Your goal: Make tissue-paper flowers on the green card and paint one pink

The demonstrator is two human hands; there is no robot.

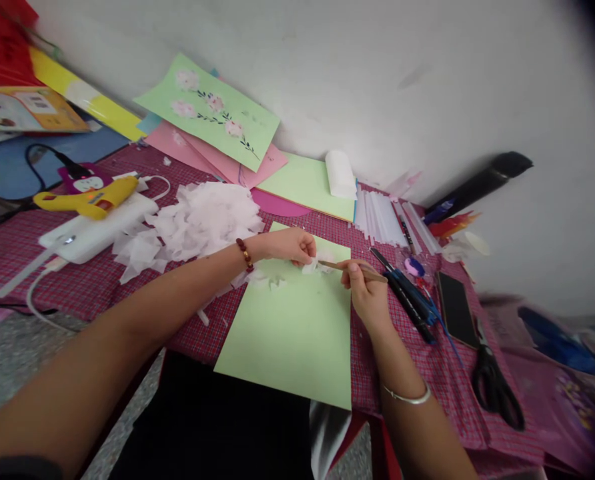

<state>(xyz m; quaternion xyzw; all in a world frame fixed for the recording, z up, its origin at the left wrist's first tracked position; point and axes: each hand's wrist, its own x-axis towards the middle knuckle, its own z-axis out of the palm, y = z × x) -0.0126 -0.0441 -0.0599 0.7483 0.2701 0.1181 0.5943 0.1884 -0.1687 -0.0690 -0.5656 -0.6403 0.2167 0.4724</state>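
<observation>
My left hand is closed in a pinch at a crumpled piece of white tissue paper near the top of a pale green sheet. My right hand grips a thin brown stick, whose narrow dark end points left and reaches the tissue by my left fingertips. Small white scraps lie on the sheet below my left hand. Left of the sheet is a heap of white tissue pieces, partly behind my left forearm.
A yellow glue gun rests on a white power strip at left. Behind leans a green card with paper flowers. Rightward lie glue sticks, black markers, a phone and scissors near the table's edge.
</observation>
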